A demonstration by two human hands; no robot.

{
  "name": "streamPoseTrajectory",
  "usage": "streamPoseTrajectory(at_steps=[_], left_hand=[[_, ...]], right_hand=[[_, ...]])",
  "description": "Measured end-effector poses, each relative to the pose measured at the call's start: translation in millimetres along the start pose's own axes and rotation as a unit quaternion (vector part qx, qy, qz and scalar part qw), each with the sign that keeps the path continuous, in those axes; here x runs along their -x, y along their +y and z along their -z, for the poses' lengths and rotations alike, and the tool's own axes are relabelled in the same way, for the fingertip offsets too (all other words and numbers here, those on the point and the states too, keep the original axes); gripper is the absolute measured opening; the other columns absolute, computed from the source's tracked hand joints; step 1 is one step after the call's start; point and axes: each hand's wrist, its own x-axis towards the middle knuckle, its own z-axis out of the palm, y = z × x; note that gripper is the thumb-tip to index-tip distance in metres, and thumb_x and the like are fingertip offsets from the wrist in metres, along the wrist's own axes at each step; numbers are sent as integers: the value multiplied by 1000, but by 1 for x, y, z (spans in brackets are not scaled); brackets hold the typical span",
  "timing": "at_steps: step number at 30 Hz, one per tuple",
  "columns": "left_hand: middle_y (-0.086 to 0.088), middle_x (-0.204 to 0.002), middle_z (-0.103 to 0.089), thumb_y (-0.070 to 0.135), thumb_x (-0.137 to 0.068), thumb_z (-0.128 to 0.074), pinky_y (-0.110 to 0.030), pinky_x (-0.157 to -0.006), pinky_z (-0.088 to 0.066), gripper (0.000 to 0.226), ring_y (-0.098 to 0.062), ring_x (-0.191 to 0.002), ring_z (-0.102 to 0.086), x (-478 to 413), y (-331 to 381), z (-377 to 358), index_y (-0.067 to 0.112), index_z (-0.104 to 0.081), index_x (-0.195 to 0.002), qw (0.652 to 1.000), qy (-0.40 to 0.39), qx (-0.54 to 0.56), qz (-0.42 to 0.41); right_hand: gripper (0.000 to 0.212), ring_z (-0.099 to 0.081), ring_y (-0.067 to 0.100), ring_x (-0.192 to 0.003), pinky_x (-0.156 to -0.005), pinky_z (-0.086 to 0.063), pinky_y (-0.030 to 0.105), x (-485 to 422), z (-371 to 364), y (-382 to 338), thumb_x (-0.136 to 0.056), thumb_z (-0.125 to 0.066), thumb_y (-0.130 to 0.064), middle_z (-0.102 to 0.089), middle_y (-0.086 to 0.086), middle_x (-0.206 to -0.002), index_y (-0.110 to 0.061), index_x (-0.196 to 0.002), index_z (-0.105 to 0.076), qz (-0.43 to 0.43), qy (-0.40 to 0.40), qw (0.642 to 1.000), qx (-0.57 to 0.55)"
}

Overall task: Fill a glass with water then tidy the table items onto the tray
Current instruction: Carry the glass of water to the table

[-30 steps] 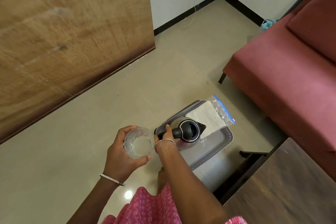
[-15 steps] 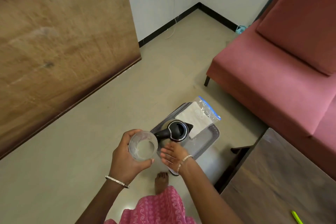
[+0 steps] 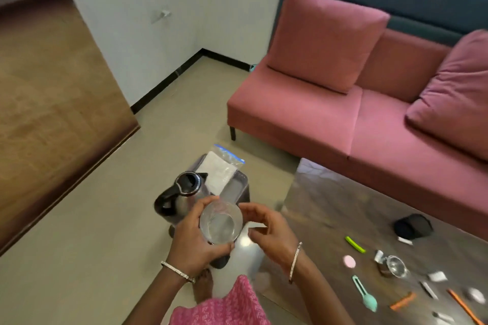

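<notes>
- Head view: left hand (image 3: pixel 194 236) wraps round the glass (image 3: pixel 221 223), held upright with its mouth toward the camera; some water seems to be inside
- Right hand (image 3: pixel 268 229) holds nothing, fingers loosely curled, just beside the glass rim
- Kettle (image 3: pixel 184 191) and tray (image 3: pixel 235 189) sit low on the floor, just beyond the glass
- Table (image 3: pixel 330 206) with scattered small items lies to the right, so the free right hand is nearer them; the tray is ahead-left
</notes>
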Motion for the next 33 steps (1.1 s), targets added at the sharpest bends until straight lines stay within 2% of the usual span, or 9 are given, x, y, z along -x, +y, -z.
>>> streamPoseTrajectory(at_steps=[4,7,11,13,17,20,23,28,33], left_hand=[[22,-110,-64,20,-43,-91,-14,-86,-49,84,4,-102,-61,38,38,-53,31,-55,-118,998,-53,31,-33],[21,-110,-65,22,-41,-91,-13,-86,-49,86,2,-102,-62,67,65,-92,33,-55,-119,992,-103,36,-55],[12,-110,-67,23,-37,-91,-16,-86,-51,88,-3,-103,-64,107,101,-146,28,-57,-119,981,-168,61,-81],[11,-115,-64,25,-36,-91,-21,-87,-52,90,-4,-105,-63,124,120,-170,31,-58,-119,973,-197,65,-97],[16,-116,-59,23,-37,-93,-15,-84,-50,87,-1,-105,-60,150,154,-222,37,-59,-116,951,-259,64,-154],[9,-116,-63,20,-38,-94,-30,-90,-54,89,-7,-105,-63,163,179,-260,33,-58,-118,930,-319,68,-171],[5,-117,-66,19,-38,-95,-38,-92,-54,94,-11,-106,-64,171,198,-298,28,-57,-123,908,-370,79,-179],[8,-120,-64,16,-39,-95,-28,-93,-52,105,-8,-109,-63,180,222,-361,27,-47,-132,878,-435,107,-169],[9,-119,-66,15,-43,-96,-18,-91,-50,98,-4,-109,-63,175,244,-425,24,-50,-128,860,-467,113,-172]], right_hand=[[79,-52,-6,-123,-96,-49,16,77,38,16,-71,-61,9,-59,-17,-133,-35,-135,-52,24,14,999,45],[81,-51,-8,-123,-97,-47,18,133,65,35,-70,-72,3,-57,-19,-132,-45,-130,-45,39,41,997,54],[83,-55,2,-123,-103,-50,36,210,98,60,-67,-84,-10,-60,-14,-131,-28,-139,-47,34,106,993,42],[86,-56,0,-121,-101,-51,36,244,112,67,-63,-87,-18,-61,-19,-128,-33,-138,-48,42,145,988,36],[89,-58,6,-123,-100,-51,32,306,138,81,-59,-89,-24,-60,-18,-131,-36,-137,-48,62,242,968,30],[86,-63,10,-117,-96,-54,39,346,158,96,-56,-89,-22,-65,-13,-126,-33,-133,-52,45,316,948,11],[85,-65,9,-113,-94,-55,37,376,178,110,-55,-91,-18,-67,-12,-122,-30,-131,-54,30,377,926,7],[83,-64,9,-116,-95,-54,29,409,217,137,-53,-88,-4,-67,-11,-123,-28,-127,-59,14,445,895,-5],[80,-65,7,-113,-92,-53,24,422,271,162,-50,-88,-15,-68,-15,-119,-30,-124,-60,2,484,875,1]])
